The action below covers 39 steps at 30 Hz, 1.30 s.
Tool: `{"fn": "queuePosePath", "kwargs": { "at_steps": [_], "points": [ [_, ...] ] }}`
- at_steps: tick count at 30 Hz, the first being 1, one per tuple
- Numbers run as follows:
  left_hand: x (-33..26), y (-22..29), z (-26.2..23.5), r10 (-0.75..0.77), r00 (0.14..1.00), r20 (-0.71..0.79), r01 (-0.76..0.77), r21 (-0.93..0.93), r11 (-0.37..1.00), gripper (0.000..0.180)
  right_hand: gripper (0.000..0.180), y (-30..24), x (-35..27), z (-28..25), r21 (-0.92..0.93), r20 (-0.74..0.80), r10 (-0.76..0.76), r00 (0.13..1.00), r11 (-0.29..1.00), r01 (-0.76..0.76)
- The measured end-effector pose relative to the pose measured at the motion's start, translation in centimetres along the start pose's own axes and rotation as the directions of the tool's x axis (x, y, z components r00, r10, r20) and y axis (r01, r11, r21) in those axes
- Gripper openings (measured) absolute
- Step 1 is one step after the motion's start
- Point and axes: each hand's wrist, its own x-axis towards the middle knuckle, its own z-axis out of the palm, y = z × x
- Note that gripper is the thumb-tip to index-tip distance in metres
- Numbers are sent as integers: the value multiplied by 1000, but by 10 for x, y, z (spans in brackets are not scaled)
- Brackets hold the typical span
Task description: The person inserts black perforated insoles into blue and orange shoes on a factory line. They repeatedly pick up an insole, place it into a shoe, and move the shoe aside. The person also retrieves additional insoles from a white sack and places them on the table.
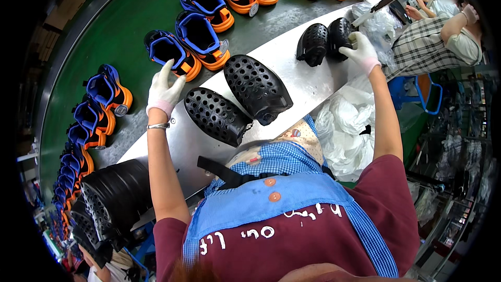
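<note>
Just beyond your left hand [165,93], past the fingertips, sits a blue-lined shoe [158,48], its orange heel [191,68] turned toward you. A second shoe [199,32] stands close on its right, a little farther from you. Your left thumb and fingers are spread, with a clear gap between them and nothing held in it; the fingertips overlap the near edge of the first shoe in this view, and you cannot tell from here whether they press on it.

At your right hand [362,52], a black perforated insert [340,30] lies on the metal table [284,47], right between your thumb and fingers at its near end. That hand is partly curled, thumb to the left and fingers along the right side; whether it grips the insert firmly or only rests against it cannot be told. A matching insert [313,43] lies just to the left of it.

Between your hands, nearer your body, two larger-looking black inserts [257,84] lie side by side on the metal, apart from both hands. The green conveyor [112,31] carries more shoes beyond the table.
</note>
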Motion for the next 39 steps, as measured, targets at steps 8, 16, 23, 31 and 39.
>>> {"fn": "queuePosePath", "kwargs": {
  "at_steps": [8,16,23,31,39],
  "points": [
    [2,11,-19,13,964,-264,-9,19,1000,55,56,-35,-4,-34,247,-154,-65,986,963,103],
    [-17,85,-27,397,899,186,93,-965,244,59,57,-277,-54,-41,572,-143,-750,645,469,672],
    [-44,46,-25,248,958,145,171,-981,-87,44,47,-343,-67,-14,541,69,-817,573,513,666],
    [-45,32,-16,91,994,66,75,-992,-103,34,38,-374,-66,18,77,185,-734,653,673,735],
    [-23,20,-30,66,933,354,346,-932,106,35,42,-387,-36,24,-3,345,-692,634,674,739]
  ]
}}
